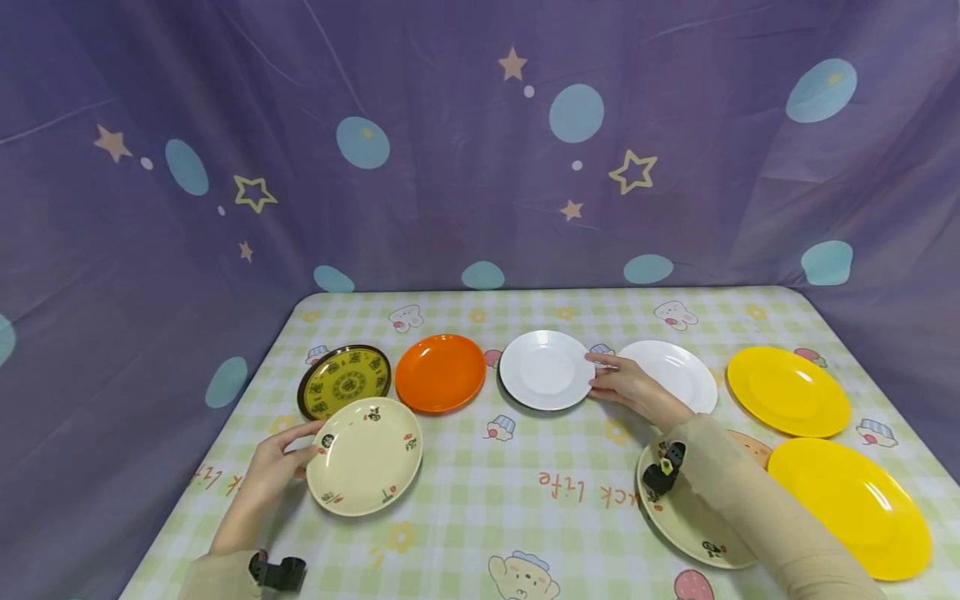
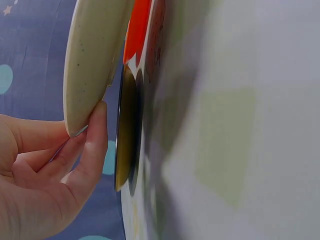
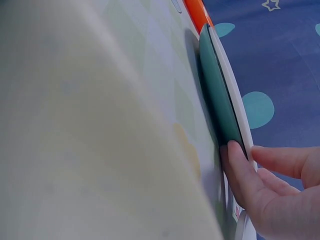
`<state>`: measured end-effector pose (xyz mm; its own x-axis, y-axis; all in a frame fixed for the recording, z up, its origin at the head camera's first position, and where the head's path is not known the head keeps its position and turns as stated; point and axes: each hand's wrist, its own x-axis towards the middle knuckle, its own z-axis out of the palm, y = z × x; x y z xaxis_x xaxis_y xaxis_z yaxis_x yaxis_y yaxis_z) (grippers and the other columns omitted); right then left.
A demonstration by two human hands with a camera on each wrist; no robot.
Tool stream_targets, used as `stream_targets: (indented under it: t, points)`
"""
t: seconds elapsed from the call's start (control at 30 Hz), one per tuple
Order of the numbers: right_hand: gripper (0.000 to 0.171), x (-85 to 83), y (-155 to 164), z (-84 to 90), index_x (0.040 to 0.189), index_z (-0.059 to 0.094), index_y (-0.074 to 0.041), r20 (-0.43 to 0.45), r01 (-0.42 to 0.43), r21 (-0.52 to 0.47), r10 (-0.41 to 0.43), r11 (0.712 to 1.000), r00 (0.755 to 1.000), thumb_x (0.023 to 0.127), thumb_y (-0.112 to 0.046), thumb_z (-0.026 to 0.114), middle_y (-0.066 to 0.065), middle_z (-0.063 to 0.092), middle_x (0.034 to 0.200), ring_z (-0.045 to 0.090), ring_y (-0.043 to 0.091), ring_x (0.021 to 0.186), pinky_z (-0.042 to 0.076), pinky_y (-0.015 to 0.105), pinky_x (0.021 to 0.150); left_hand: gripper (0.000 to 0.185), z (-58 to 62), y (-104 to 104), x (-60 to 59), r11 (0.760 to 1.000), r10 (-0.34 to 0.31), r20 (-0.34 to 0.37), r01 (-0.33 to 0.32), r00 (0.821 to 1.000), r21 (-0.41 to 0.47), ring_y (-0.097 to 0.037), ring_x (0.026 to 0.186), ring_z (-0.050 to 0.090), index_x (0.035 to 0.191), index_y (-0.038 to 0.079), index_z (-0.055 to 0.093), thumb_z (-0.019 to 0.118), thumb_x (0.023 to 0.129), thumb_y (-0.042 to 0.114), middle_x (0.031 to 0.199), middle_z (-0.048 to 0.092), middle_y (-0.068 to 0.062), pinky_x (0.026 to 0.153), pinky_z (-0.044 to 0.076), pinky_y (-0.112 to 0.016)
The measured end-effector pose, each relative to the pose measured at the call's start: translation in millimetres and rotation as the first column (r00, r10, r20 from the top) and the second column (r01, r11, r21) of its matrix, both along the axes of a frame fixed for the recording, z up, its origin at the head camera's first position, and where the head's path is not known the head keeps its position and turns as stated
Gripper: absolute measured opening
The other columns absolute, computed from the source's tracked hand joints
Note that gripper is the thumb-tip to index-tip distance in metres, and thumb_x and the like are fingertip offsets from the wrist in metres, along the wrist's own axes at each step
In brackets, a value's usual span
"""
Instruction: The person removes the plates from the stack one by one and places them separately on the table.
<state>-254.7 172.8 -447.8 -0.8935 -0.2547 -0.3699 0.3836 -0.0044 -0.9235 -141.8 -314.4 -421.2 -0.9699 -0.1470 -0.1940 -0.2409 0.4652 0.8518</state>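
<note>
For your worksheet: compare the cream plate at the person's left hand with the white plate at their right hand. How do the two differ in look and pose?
The cream plate carries small red and dark motifs; the white plate is plain. The left hand grips the cream plate's rim and the left wrist view shows it tilted up off the tablecloth, while the white plate looks nearly flat, the right hand pinching its edge. Both are round and shallow.
</note>
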Motion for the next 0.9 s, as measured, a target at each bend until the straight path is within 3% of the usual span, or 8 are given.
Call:
stream_targets:
  t: [0.33, 0.63, 0.9]
  points:
    - [0.059, -0.3, 2, -0.7, 0.138, 0.021, 0.004, -0.011, -0.007, -0.006, 0.006, 1.0, 1.0, 0.085, 0.012, 0.045, 0.023, 0.049, 0.113, 0.059, 0.011, 0.077, 0.049, 0.032, 0.084, 0.044, 2.3, -17, 9.9, 1.0, -0.015, 0.009, 0.015, 1.0, 0.016, -0.006, 0.073, 0.059, 0.128, -0.007, 0.041, 0.051, 0.086, 0.004, 0.129, 0.037, -0.029, 0.063, 0.053, -0.028]
    - [0.058, 0.4, 2, 0.6, 0.138, 0.02, 0.004, -0.002, -0.013, -0.016, 0.013, 1.0, 1.0, 0.085, 0.012, 0.042, 0.011, 0.051, 0.093, 0.059, 0.01, 0.073, 0.049, 0.031, 0.082, 0.046, 0.6, -33, 17.1, 1.0, 0.004, 0.052, -0.003, 0.999, -0.018, -0.005, 0.074, 0.058, 0.128, -0.006, 0.04, 0.052, 0.085, 0.006, 0.129, 0.037, -0.028, 0.063, 0.053, -0.027]
    - [0.058, 0.8, 2, 0.5, 0.138, 0.021, 0.003, -0.006, -0.018, -0.007, 0.018, 1.0, 1.0, 0.085, 0.012, 0.043, 0.012, 0.048, 0.094, 0.06, 0.01, 0.074, 0.05, 0.03, 0.082, 0.048, -1.9, -48, 22.6, 1.0, 0.006, 0.073, -0.005, 0.997, -0.022, -0.006, 0.073, 0.059, 0.128, -0.005, 0.041, 0.055, 0.086, 0.012, 0.128, 0.038, -0.027, 0.062, 0.052, -0.027]
